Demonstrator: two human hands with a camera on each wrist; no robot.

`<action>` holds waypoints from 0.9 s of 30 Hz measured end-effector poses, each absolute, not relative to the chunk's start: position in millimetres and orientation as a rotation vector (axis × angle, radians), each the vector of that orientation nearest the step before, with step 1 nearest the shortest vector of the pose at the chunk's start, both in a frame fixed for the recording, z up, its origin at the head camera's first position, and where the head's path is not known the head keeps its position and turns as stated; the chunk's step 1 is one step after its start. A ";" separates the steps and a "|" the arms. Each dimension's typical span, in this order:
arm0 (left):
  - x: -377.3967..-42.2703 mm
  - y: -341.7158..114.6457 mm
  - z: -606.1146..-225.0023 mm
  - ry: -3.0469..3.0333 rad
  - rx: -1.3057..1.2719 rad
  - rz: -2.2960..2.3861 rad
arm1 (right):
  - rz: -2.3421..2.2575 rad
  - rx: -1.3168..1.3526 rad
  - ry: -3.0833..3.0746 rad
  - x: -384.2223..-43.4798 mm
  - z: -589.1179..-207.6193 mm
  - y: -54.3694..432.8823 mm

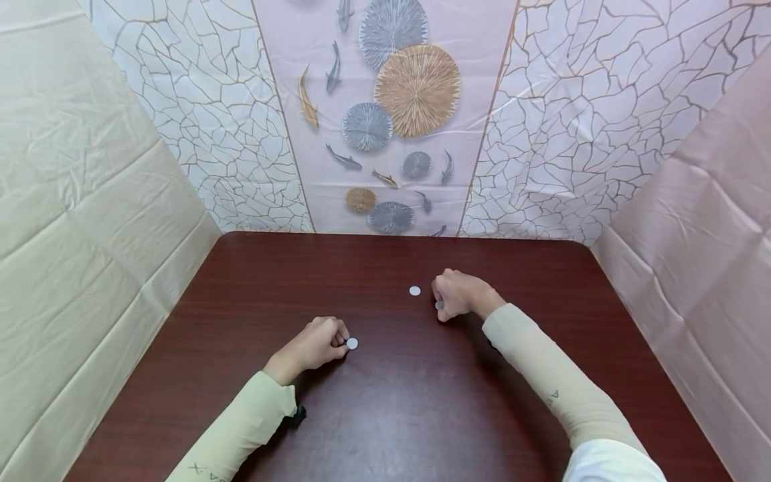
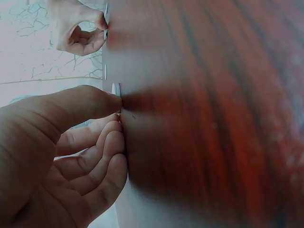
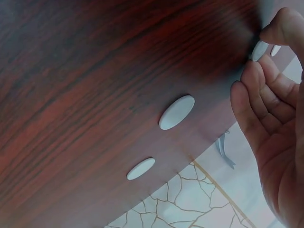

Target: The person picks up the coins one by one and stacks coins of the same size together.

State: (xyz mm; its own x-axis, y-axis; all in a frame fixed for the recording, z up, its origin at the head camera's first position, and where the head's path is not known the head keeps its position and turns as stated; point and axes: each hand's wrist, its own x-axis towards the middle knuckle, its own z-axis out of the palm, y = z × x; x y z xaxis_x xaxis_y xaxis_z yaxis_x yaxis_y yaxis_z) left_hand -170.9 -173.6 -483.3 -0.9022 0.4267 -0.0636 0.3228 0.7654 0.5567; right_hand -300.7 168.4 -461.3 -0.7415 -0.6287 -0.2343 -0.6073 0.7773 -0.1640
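Observation:
At the middle of the table, my left hand (image 1: 313, 345) pinches the edge of a small flat white disc (image 1: 352, 343) between thumb and forefinger. The left wrist view shows this disc (image 2: 117, 89) at the thumb tip (image 2: 114, 103), close on the tabletop; the other fingers are curled. Farther back and to the right, my right hand (image 1: 458, 294) pinches a second white disc (image 1: 439, 305), seen between thumb and fingers in the right wrist view (image 3: 259, 50). Another white disc (image 1: 414, 290) lies just left of the right hand.
Dark red-brown wood makes up the tabletop (image 1: 385, 415). A patterned cloth wall (image 1: 542, 134) stands along its back edge, with plain cloth sides (image 1: 90, 201) left and right. Flat white discs (image 3: 176, 112) lie on the table in the right wrist view.

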 end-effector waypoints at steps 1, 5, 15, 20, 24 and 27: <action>-170.7 -173.4 -483.3 2.773 0.594 0.824 | -0.116 -0.969 2.693 -300.5 -461.4 169.2; -170.1 -173.3 -483.9 2.779 0.594 0.826 | -0.138 -1.036 2.692 -298.9 -460.1 171.5; -172.6 -174.5 -484.9 2.780 0.623 0.813 | -0.188 -1.134 2.669 -283.5 -448.0 175.7; -172.6 -174.2 -483.9 2.776 0.637 0.819 | -0.231 -1.171 2.659 -273.9 -447.9 180.9; -171.8 -174.4 -484.3 2.780 0.621 0.811 | -0.234 -1.156 2.649 -266.0 -447.1 183.8; -171.3 -175.1 -484.4 2.787 0.607 0.805 | -0.229 -1.177 2.659 -259.5 -445.5 184.9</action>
